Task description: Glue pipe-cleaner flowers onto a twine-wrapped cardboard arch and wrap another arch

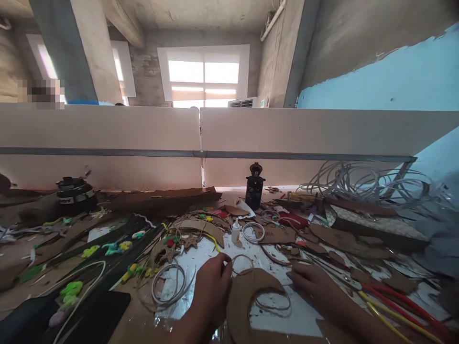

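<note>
A brown cardboard crescent (pixel 238 306) lies in front of me, its open side toward the right. My left hand (pixel 213 282) is closed at its upper left edge, thumb and forefinger pinched on a thin cord (pixel 244 256) that loops over the cardboard. More of this cord curls inside the crescent's opening. To the right of the crescent, my right hand (pixel 306 282) is low over the white surface with its fingers curled together; whatever they hold, if anything, is hidden. A white glue bottle (pixel 235 232) stands upright beyond my left hand.
White cord coils (pixel 168 285) lie at left, with another ring (pixel 253 232) beside the bottle. Red-handled cutters (pixel 387 291) rest at right. Cardboard scraps (pixel 347 241), yarn flowers (pixel 71 289) and a dark water bottle (pixel 255 188) crowd the table before a partition (pixel 287 134).
</note>
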The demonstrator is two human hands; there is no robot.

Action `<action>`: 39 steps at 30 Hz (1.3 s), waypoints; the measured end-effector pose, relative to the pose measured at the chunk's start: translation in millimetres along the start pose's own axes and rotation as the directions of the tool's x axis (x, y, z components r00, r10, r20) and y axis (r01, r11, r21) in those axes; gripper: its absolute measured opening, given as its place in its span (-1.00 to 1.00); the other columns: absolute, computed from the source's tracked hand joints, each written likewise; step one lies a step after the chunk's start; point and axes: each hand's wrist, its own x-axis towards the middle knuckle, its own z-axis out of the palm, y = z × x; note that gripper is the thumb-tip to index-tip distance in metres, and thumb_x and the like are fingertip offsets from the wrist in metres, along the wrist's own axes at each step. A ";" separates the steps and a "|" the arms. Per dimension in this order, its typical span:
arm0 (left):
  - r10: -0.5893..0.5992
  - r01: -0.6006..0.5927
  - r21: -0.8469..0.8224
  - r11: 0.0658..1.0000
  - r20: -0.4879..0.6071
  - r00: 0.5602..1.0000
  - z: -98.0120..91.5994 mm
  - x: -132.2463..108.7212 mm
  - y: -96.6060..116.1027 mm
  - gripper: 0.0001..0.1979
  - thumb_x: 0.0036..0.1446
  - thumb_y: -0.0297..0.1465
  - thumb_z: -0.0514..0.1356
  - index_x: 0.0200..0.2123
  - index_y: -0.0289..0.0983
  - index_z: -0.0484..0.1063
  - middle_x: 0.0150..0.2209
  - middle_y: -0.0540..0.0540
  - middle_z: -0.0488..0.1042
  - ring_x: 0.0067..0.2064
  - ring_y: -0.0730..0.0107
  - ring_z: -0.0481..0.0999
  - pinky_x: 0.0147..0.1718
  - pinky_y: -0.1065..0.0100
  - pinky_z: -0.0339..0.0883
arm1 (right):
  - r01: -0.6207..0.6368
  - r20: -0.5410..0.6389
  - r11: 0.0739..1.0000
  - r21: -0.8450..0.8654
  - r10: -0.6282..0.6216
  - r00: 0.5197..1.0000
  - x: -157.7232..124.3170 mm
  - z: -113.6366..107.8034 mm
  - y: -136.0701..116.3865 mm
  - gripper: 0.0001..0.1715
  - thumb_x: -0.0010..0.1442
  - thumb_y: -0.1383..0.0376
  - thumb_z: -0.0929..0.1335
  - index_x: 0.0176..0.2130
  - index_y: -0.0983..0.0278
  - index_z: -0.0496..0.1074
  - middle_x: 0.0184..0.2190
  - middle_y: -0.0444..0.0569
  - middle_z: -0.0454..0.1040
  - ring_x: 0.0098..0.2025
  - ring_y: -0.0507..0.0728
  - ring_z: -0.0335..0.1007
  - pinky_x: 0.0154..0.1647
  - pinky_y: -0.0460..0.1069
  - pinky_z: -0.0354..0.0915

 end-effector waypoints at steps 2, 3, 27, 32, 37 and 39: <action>0.004 -0.004 -0.006 1.000 -0.004 1.000 -2.0 -0.4 -0.8 -0.76 0.29 -0.30 0.04 -0.20 -0.19 0.51 -0.28 -0.07 0.60 -0.23 0.29 0.51 -0.30 0.38 0.12 | 0.005 -0.001 1.000 0.007 -0.005 1.000 -0.1 -1.2 -0.6 -0.45 0.32 -0.06 0.24 -0.53 0.22 0.15 -0.54 -0.15 0.24 -0.42 0.10 0.11 -0.38 -0.02 0.00; 0.003 -0.003 -0.010 1.000 -0.007 1.000 -2.9 -0.6 -1.4 -0.75 0.29 -0.30 0.04 -0.20 -0.19 0.51 -0.28 -0.07 0.60 -0.23 0.29 0.51 -0.30 0.38 0.12 | 0.005 -0.001 1.000 0.012 -0.005 1.000 -0.2 -1.7 -1.2 -0.46 0.32 -0.06 0.24 -0.53 0.22 0.16 -0.54 -0.16 0.24 -0.43 0.10 0.10 -0.38 -0.02 -0.01; -0.021 0.021 -0.016 1.000 0.002 1.000 -1.2 2.1 -4.6 -0.74 0.30 -0.27 0.03 -0.17 -0.17 0.50 -0.24 -0.06 0.61 -0.20 0.28 0.53 -0.28 0.38 0.15 | 0.048 -0.225 0.978 0.204 -0.001 0.974 0.4 -16.9 -38.0 -0.59 0.28 -0.06 0.30 -0.24 0.20 0.50 -0.39 -0.08 0.47 -0.34 0.16 0.36 -0.34 -0.01 0.24; -0.053 0.053 -0.027 0.998 0.010 0.999 0.7 5.8 -6.3 -0.75 0.29 -0.29 0.02 -0.19 -0.16 0.50 -0.26 -0.04 0.60 -0.23 0.30 0.53 -0.28 0.39 0.16 | 0.077 -0.258 0.948 0.309 0.006 0.966 55.5 -37.1 -42.5 -0.48 0.12 -0.05 0.41 -0.06 0.23 0.50 -0.19 0.02 0.56 -0.18 0.25 0.48 -0.17 0.07 0.37; -0.081 0.080 0.024 0.996 0.042 0.996 0.1 8.4 -3.4 -0.73 0.30 -0.32 0.00 -0.22 -0.18 0.52 -0.32 -0.07 0.60 -0.24 0.26 0.55 -0.30 0.39 0.18 | 0.051 -0.386 0.919 0.391 0.114 0.916 154.1 -64.6 -40.9 -0.34 -0.14 0.06 0.56 -0.07 0.24 0.48 0.00 0.16 0.54 0.01 0.40 0.48 -0.06 0.17 0.41; -0.082 0.080 0.036 0.996 0.058 0.995 0.4 10.5 -5.7 -0.72 0.30 -0.32 0.00 -0.22 -0.18 0.52 -0.30 -0.08 0.61 -0.22 0.26 0.56 -0.29 0.38 0.20 | 0.059 -0.433 0.911 0.408 0.136 0.891 193.0 -65.7 -35.6 -0.30 -0.21 0.10 0.59 -0.08 0.26 0.47 -0.02 0.21 0.55 0.02 0.44 0.48 -0.06 0.21 0.42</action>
